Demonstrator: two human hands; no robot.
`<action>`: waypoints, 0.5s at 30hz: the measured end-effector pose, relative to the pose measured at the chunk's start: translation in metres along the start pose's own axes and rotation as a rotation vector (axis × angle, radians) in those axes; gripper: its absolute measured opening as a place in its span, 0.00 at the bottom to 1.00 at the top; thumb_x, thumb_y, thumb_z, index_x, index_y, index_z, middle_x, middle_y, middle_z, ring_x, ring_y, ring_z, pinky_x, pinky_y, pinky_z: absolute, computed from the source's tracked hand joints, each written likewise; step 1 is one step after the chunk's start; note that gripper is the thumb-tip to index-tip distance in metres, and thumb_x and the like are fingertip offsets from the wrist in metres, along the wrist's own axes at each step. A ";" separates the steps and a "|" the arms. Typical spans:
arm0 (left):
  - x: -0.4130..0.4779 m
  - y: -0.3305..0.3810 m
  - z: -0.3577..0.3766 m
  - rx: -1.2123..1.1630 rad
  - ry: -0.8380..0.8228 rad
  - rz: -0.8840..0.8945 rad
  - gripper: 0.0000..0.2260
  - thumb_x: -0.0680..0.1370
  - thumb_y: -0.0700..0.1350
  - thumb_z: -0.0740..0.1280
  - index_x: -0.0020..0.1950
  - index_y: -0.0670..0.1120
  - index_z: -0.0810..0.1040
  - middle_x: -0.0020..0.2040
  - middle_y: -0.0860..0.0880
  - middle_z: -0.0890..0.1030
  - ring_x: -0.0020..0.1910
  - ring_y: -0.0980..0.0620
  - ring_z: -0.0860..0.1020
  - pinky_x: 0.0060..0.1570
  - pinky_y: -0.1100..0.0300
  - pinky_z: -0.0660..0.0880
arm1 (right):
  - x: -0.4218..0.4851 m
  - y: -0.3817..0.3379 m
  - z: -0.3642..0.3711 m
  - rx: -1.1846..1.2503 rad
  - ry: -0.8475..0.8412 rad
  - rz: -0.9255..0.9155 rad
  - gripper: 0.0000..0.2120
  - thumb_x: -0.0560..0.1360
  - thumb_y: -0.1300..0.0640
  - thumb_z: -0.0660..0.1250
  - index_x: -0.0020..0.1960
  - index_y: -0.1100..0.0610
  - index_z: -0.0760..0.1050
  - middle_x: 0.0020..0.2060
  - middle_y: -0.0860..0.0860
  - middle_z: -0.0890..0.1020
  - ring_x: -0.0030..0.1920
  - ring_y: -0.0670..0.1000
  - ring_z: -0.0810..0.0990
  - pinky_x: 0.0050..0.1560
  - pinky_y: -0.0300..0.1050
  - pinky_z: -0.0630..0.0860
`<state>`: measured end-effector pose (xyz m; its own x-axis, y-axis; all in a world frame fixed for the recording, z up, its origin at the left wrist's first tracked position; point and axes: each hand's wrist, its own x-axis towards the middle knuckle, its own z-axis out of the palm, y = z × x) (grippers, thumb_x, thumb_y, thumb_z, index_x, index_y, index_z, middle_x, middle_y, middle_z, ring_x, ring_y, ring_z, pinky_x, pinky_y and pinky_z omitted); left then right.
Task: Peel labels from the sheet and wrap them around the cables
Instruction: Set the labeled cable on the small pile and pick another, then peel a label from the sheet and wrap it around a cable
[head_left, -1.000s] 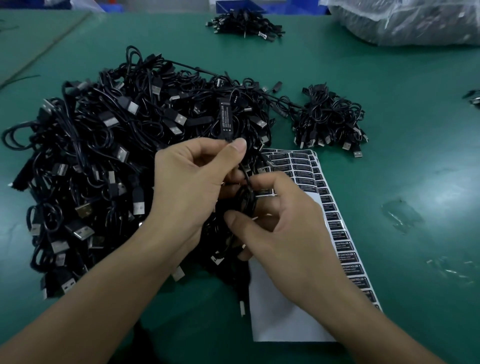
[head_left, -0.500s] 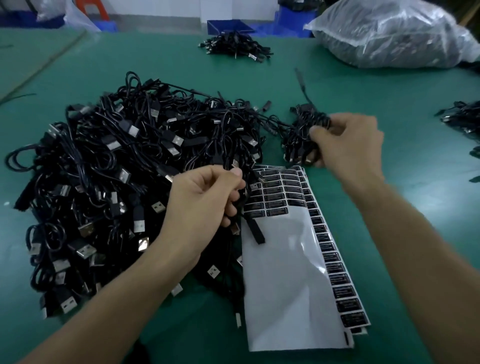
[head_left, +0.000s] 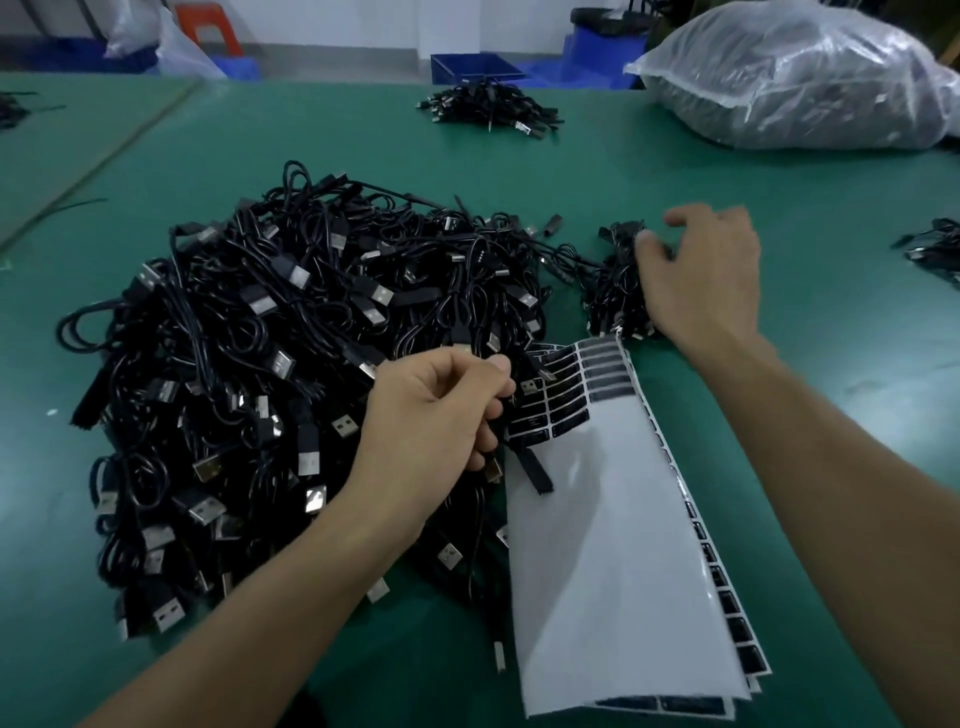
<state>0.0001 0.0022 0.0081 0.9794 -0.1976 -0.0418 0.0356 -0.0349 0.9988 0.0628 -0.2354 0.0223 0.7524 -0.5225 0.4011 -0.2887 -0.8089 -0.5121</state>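
Left hand (head_left: 441, 410) pinches a black cable (head_left: 535, 473) at 4 o'clock of the cable pile (head_left: 270, 364); right hand (head_left: 701, 280), fingers loose, rests on a small bundle (head_left: 613, 296) at 2 o'clock; label sheet (head_left: 608, 545) lies at 5 o'clock.

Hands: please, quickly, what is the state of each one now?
Left hand: closed, gripping a thin black cable.
Right hand: open, fingers relaxed over the small heap of black cables.
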 end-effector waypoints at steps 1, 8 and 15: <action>0.000 0.000 0.000 0.004 0.000 0.003 0.12 0.79 0.44 0.69 0.35 0.45 0.82 0.28 0.53 0.78 0.25 0.58 0.75 0.25 0.66 0.72 | -0.006 -0.010 -0.001 0.017 -0.010 -0.103 0.15 0.80 0.50 0.62 0.61 0.57 0.79 0.58 0.58 0.79 0.59 0.59 0.76 0.62 0.50 0.72; -0.001 -0.007 0.002 0.051 -0.019 0.023 0.14 0.74 0.37 0.67 0.28 0.38 0.74 0.22 0.51 0.73 0.19 0.57 0.66 0.21 0.67 0.64 | -0.060 -0.100 0.006 0.201 -0.505 -0.480 0.07 0.78 0.51 0.68 0.47 0.53 0.83 0.41 0.46 0.83 0.42 0.47 0.81 0.49 0.49 0.80; -0.010 -0.016 0.002 0.623 -0.290 0.236 0.13 0.66 0.64 0.71 0.46 0.60 0.79 0.32 0.58 0.77 0.30 0.61 0.75 0.31 0.62 0.70 | -0.067 -0.111 0.004 0.076 -0.591 -0.341 0.14 0.74 0.52 0.71 0.56 0.54 0.73 0.52 0.54 0.75 0.51 0.56 0.75 0.46 0.52 0.76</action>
<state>-0.0103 0.0030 -0.0076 0.8517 -0.5176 0.0816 -0.3750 -0.4934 0.7848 0.0464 -0.1090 0.0495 0.9969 0.0102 0.0782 0.0474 -0.8698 -0.4912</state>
